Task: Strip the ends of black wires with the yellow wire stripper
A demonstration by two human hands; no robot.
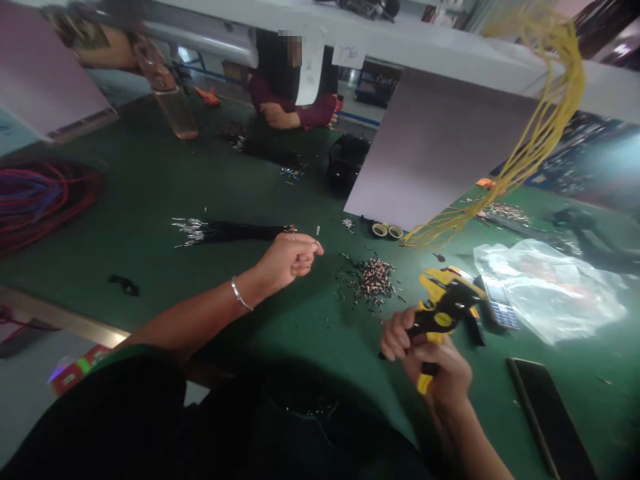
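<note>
My left hand [295,259], with a bracelet on the wrist, is closed in a pinch. A tiny pale piece [318,231] shows just above its fingertips; whether they hold it is hard to tell. Beside that hand a bundle of black wires [240,231] lies on the green table [145,180], silvery ends to the left and coppery ends near the knuckles. My right hand [425,353] is wrapped round the handles of a yellow and black wire stripper [443,310]. Between the hands sits a heap of small black and copper scraps [375,277].
Two tape rolls [387,231], yellow wires [540,153] hanging from a shelf, a keypad phone [497,303], a plastic bag [555,287] and a dark phone [550,413] are around the right side. Red and blue wire coils [40,197] lie left. Another person's hand [280,116] rests across the table.
</note>
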